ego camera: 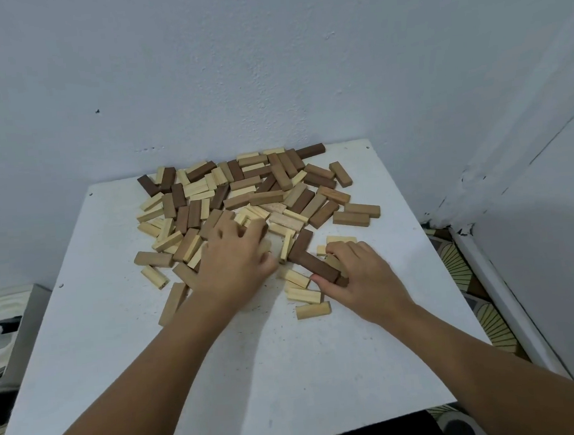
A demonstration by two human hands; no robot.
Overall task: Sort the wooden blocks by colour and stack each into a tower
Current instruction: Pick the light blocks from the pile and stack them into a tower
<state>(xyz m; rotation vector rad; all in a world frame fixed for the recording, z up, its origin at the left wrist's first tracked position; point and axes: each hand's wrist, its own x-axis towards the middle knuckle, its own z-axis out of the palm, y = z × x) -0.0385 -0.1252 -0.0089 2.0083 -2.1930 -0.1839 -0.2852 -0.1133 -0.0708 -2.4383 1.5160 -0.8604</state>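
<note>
Blocks (243,200): dozens, three wood shades.

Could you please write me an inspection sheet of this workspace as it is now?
Surface: white table, speckled, against a pale wall.
Job's things: wooden blocks in pale, mid-brown and dark shades, mixed in a loose pile; no tower built.
Clutter: nothing seen on the table.
Grippers: left hand reaches into the pile, grip unclear; right hand grips a dark block.
Cables: nothing seen.
Surroundings: patterned floor at right; grey object at left, unclear.
</note>
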